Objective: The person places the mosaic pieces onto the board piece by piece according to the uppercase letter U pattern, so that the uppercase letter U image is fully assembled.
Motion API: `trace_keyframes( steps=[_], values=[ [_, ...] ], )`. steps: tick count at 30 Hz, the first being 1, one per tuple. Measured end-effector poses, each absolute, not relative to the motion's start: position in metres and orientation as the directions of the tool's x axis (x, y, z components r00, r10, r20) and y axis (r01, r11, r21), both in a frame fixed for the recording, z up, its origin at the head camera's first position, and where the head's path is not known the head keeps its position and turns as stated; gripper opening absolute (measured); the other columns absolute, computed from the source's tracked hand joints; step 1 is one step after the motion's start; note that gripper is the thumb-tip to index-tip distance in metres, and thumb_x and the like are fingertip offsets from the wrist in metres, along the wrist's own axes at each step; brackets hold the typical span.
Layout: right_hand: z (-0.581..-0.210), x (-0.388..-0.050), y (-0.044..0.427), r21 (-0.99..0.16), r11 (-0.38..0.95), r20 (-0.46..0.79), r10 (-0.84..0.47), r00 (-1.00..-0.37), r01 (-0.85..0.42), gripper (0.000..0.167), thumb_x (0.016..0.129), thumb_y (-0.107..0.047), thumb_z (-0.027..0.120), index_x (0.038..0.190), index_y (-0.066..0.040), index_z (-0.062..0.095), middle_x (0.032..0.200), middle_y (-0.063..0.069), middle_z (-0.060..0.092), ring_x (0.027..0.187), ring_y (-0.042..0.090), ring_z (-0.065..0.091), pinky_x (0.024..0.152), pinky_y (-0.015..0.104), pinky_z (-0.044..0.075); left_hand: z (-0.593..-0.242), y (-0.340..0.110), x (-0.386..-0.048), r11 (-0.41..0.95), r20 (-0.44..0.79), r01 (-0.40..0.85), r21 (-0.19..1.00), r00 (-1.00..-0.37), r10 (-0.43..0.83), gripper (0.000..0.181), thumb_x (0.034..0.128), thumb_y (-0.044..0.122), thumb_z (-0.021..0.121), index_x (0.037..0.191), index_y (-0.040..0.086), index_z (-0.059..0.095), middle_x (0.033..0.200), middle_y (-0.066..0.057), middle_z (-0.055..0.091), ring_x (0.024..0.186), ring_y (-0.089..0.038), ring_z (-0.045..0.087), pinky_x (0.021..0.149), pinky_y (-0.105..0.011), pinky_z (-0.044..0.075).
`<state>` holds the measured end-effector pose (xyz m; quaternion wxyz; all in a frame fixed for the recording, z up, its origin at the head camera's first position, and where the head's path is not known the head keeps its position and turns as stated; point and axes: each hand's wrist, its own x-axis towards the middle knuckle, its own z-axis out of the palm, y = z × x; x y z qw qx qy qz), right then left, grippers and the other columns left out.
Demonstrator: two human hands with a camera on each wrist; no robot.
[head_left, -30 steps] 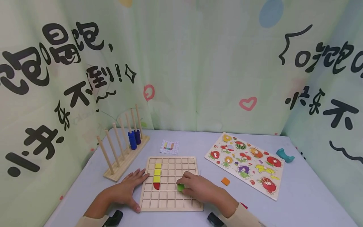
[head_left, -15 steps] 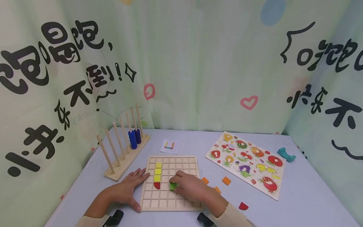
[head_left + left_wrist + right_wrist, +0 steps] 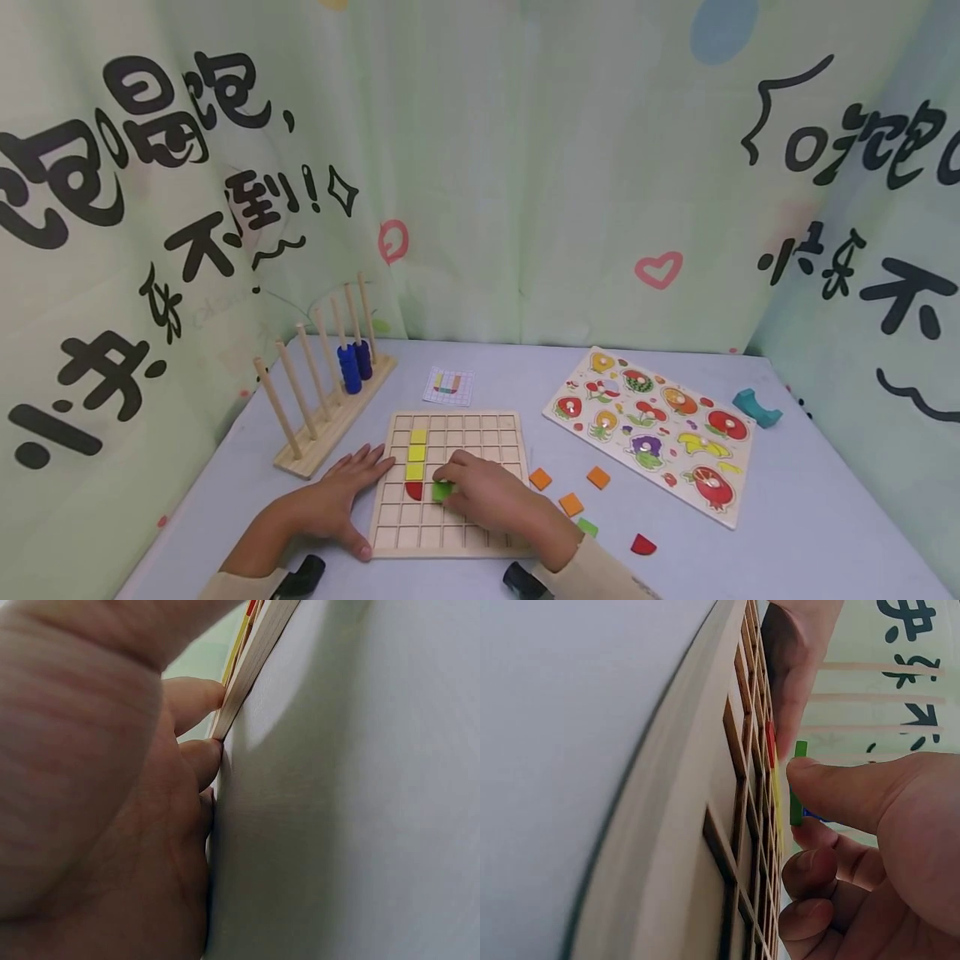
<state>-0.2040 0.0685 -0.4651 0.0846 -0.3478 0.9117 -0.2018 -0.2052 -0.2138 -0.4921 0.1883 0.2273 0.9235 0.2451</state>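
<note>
My right hand [image 3: 487, 500] pinches a green square tile [image 3: 441, 492] between thumb and fingers, over the wooden grid board [image 3: 397, 540]. In the right wrist view, the green tile [image 3: 798, 799] stands on edge to the camera, a small gap off the board. On the board, several yellow square tiles [image 3: 416, 454] form a column, with a red quarter-round tile [image 3: 414, 491] below them. The green tile is just right of that red one. My left hand [image 3: 337, 500] lies spread along the board's left side, its fingertips and thumb touching the edge.
Several orange tiles [image 3: 572, 504], a green tile [image 3: 587, 527] and a red quarter-round tile [image 3: 643, 544] lie right of the board. Behind are a pattern card [image 3: 448, 387], a peg stand [image 3: 330, 417] with blue beads, a fruit puzzle [image 3: 615, 437] and a teal block [image 3: 756, 409].
My right hand has moved left across the board with the green tile, toward the red quarter-round tile. Loose tiles at the right came into sight. My left hand stays in place.
</note>
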Motion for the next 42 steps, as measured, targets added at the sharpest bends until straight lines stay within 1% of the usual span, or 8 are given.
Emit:
trace_keyframes(
  steps=[5,10,15,22,32,38,42],
  values=[
    [-0.465,-0.205,0.063,-0.412,0.707,-0.040,-0.644,-0.764,-0.575,0.030,0.093,-0.022,0.067,0.123,-0.018,0.066,0.105,-0.012,0.054,0.080,0.001,0.050,0.076,0.020,0.047,-0.490,-0.214,-0.204,0.767,-0.231,0.332,0.548,-0.822,0.521,0.126,0.0527,0.061,0.087,0.154,0.015,0.029,0.161,-0.012,0.013,0.146,-0.038,0.001,0.114,-0.057,0.002],
    [-0.466,-0.205,0.059,-0.396,0.731,-0.057,-0.623,-0.780,-0.556,0.030,0.092,-0.023,0.068,0.122,-0.020,0.066,0.105,-0.012,0.054,0.082,0.001,0.051,0.077,0.021,0.048,-0.490,-0.214,-0.204,0.766,-0.233,0.328,0.552,-0.822,0.520,0.125,0.0527,0.061,0.087,0.154,0.017,0.030,0.161,-0.012,0.013,0.146,-0.038,0.001,0.114,-0.058,0.002],
    [-0.467,-0.206,0.054,-0.397,0.726,-0.050,-0.627,-0.777,-0.561,0.031,0.090,-0.024,0.071,0.121,-0.022,0.067,0.106,-0.013,0.055,0.083,0.001,0.051,0.078,0.021,0.048,-0.492,-0.215,-0.205,0.769,-0.231,0.328,0.549,-0.824,0.517,0.124,0.0523,0.061,0.087,0.154,0.018,0.030,0.161,-0.012,0.013,0.146,-0.038,0.001,0.114,-0.059,0.002],
    [-0.468,-0.206,0.053,-0.405,0.722,-0.053,-0.630,-0.774,-0.560,0.032,0.090,-0.023,0.071,0.121,-0.021,0.067,0.106,-0.013,0.056,0.084,0.000,0.052,0.080,0.021,0.048,-0.495,-0.215,-0.205,0.768,-0.224,0.338,0.544,-0.824,0.521,0.125,0.0523,0.061,0.087,0.154,0.018,0.029,0.162,-0.011,0.013,0.146,-0.037,0.001,0.114,-0.058,0.002],
    [-0.470,-0.207,0.051,-0.408,0.724,-0.045,-0.624,-0.780,-0.556,0.031,0.090,-0.023,0.071,0.121,-0.021,0.068,0.105,-0.012,0.055,0.082,0.001,0.051,0.077,0.020,0.048,-0.492,-0.216,-0.204,0.762,-0.220,0.342,0.550,-0.821,0.527,0.125,0.0530,0.060,0.087,0.155,0.016,0.028,0.162,-0.011,0.012,0.146,-0.037,0.002,0.114,-0.058,0.003],
    [-0.469,-0.207,0.050,-0.410,0.728,-0.042,-0.617,-0.785,-0.550,0.031,0.089,-0.023,0.072,0.120,-0.021,0.068,0.102,-0.012,0.054,0.080,0.002,0.051,0.074,0.020,0.047,-0.488,-0.215,-0.202,0.746,-0.207,0.350,0.567,-0.816,0.540,0.125,0.0545,0.057,0.088,0.154,0.012,0.029,0.161,-0.016,0.012,0.146,-0.040,0.003,0.113,-0.060,0.004],
    [-0.470,-0.207,0.051,-0.407,0.730,-0.041,-0.615,-0.787,-0.549,0.031,0.089,-0.022,0.072,0.119,-0.021,0.068,0.101,-0.012,0.054,0.078,0.002,0.050,0.072,0.019,0.046,-0.487,-0.215,-0.201,0.742,-0.206,0.352,0.571,-0.813,0.544,0.124,0.0547,0.056,0.089,0.154,0.011,0.029,0.161,-0.016,0.012,0.146,-0.041,0.003,0.113,-0.061,0.004]
  ],
)
